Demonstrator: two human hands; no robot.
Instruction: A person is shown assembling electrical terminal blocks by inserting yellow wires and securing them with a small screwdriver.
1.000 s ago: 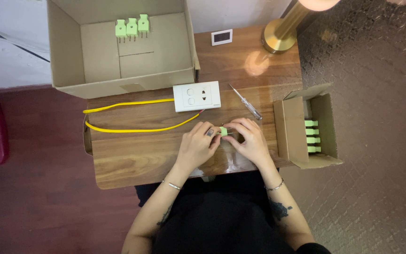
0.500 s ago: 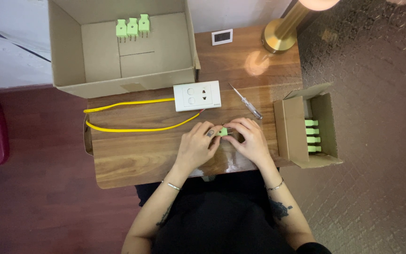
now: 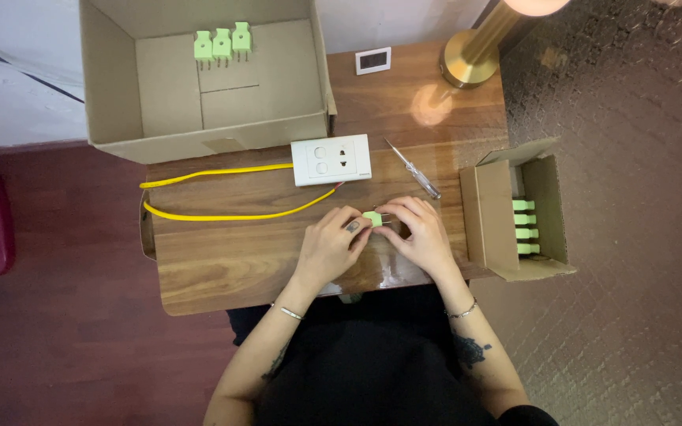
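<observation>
A small light green plug (image 3: 372,218) with metal pins sits between my two hands above the wooden table (image 3: 222,260). My left hand (image 3: 330,244) pinches its left side with the fingertips. My right hand (image 3: 420,235) holds it from the right, fingers curled over the pins. Just beyond my hands lies a white switch-and-socket plate (image 3: 331,159) with two yellow wires (image 3: 222,214) running off to the left. A small screwdriver (image 3: 414,170) lies to the right of the plate.
A large open cardboard box (image 3: 112,95) at the back left holds three green plugs (image 3: 222,43). A small open box (image 3: 487,217) at the right holds several more green plugs (image 3: 523,227). A brass lamp base (image 3: 467,67) and a small white device (image 3: 373,60) stand at the back.
My hands have stayed in place on the green plug, with only slight finger shifts. Nothing else has moved.
</observation>
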